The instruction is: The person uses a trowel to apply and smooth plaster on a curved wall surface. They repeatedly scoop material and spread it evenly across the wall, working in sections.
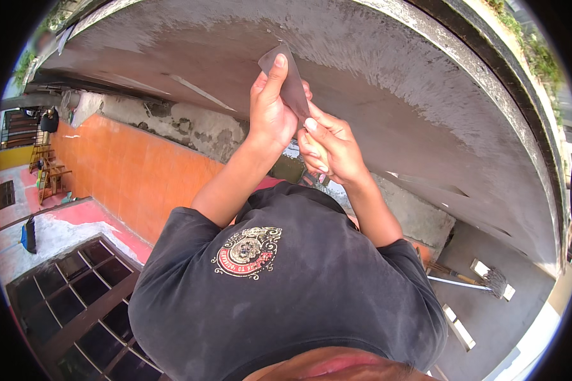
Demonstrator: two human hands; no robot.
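Note:
A thin, flat grey-brown sheet (292, 86) with rounded corners is held up in front of my chest, tilted, against the background of a grey wall. My left hand (273, 108) grips it from the left, thumb laid along its upper face and fingers behind it. My right hand (332, 147) pinches its lower end between thumb and fingers, the other fingers curled in. Whether the sheet is stiff or bendy, and its exact kind, I cannot tell. Past the sheet stretches the grey wall (388, 101), streaked with pale brush-like marks along its upper part; the sheet appears apart from it.
A worn ledge (489, 54) curves along the wall's top, with greenery (540, 57) beyond. Orange panelling (140, 152) and a wooden ladder-like frame (47, 171) stand at left, above a dark gridded window (76, 279). A bristled brush (493, 279) and a pale block (459, 327) lie at right.

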